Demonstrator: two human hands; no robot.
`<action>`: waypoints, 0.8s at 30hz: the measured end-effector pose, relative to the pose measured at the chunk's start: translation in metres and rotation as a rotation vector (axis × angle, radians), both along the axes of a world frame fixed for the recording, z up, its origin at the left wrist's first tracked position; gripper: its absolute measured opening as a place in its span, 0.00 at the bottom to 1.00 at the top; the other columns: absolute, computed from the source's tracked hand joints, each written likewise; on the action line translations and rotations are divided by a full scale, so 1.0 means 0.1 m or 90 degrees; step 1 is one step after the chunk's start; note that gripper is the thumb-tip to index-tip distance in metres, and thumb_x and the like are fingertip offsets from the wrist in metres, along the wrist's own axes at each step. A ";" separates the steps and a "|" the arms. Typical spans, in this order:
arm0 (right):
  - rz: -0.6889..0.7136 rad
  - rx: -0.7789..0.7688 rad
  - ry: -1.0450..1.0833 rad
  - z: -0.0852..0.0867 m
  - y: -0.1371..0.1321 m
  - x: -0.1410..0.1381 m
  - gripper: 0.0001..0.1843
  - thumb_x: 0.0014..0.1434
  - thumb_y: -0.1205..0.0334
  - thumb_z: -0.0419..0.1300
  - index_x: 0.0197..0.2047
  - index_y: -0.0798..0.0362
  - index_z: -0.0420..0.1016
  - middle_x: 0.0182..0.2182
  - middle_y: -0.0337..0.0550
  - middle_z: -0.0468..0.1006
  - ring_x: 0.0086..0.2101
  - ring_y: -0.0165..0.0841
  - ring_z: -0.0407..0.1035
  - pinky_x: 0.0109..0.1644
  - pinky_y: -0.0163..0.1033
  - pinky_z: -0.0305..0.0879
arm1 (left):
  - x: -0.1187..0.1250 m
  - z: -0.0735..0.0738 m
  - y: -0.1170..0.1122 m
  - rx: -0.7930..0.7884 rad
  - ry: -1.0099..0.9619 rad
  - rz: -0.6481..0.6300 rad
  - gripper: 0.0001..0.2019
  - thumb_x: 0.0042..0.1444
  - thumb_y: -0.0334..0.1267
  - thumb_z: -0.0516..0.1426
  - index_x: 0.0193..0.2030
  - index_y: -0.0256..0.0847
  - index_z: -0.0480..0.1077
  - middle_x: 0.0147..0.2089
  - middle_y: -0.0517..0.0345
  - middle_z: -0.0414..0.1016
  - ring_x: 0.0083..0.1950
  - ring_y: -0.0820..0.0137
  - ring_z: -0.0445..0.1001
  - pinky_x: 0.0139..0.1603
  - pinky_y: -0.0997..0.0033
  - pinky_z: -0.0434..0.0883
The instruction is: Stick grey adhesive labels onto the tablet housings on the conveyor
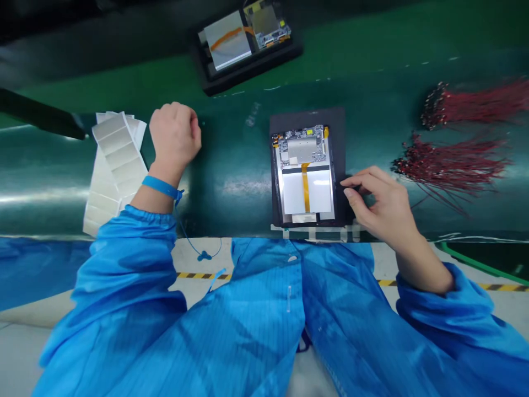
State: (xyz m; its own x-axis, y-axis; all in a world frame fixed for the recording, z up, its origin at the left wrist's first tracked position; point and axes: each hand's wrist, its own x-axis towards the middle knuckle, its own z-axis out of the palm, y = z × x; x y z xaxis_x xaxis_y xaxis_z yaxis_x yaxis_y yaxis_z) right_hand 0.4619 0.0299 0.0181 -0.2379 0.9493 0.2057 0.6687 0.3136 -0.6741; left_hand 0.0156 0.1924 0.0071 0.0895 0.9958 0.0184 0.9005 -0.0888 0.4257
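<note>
An opened tablet (308, 190) lies on a dark pad (339, 138), its circuit board (303, 148) at the far end and a silver battery with an orange ribbon cable (306, 187) nearer me. Beside its right edge is my right hand (382, 207), thumb and index fingertips slightly apart, with nothing visible between them. My left hand (176, 135) is closed in a fist above the green work surface, left of the tablet. Its fingertips are hidden, so any held item cannot be made out. A blue wrist strap (160, 187) circles that wrist.
Pale label sheets (119, 154) lie overlapped left of my left hand. Two bundles of dark red wires (454, 162) rest at the right. Farther back, another opened tablet (229, 41) sits in a black tray (252, 77). A dark bar (41, 113) juts in from the left.
</note>
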 end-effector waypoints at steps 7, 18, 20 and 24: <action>-0.024 0.004 -0.026 0.03 -0.04 0.04 0.07 0.68 0.65 0.60 0.46 0.50 0.80 0.39 0.47 0.80 0.39 0.40 0.77 0.43 0.47 0.75 | -0.05 0.12 -0.11 -0.033 0.013 -0.053 0.17 0.60 0.57 0.60 0.46 0.49 0.81 0.52 0.52 0.79 0.67 0.59 0.66 0.63 0.57 0.60; -0.157 -0.171 0.020 -0.23 -0.20 -0.33 0.28 0.68 0.44 0.59 0.62 0.55 0.67 0.59 0.65 0.70 0.62 0.59 0.66 0.68 0.70 0.65 | 1.15 0.12 -1.60 -0.377 -0.462 -0.042 0.33 0.59 0.49 0.66 0.70 0.39 0.73 0.65 0.43 0.72 0.55 0.61 0.79 0.51 0.61 0.82; -0.202 -0.265 0.243 -0.20 -0.19 -0.44 0.30 0.65 0.41 0.63 0.60 0.48 0.59 0.56 0.58 0.74 0.57 0.53 0.73 0.63 0.65 0.73 | 1.25 0.18 -1.61 -0.392 -0.499 -0.027 0.36 0.57 0.48 0.68 0.71 0.40 0.72 0.64 0.44 0.71 0.58 0.60 0.77 0.56 0.59 0.81; -0.299 -0.381 0.582 -0.14 0.09 -0.41 0.38 0.53 0.40 0.74 0.54 0.40 0.54 0.41 0.38 0.79 0.37 0.41 0.78 0.42 0.53 0.83 | 1.29 0.32 -1.14 -0.358 -0.547 -0.025 0.35 0.56 0.49 0.69 0.69 0.40 0.74 0.61 0.46 0.75 0.54 0.61 0.76 0.57 0.57 0.79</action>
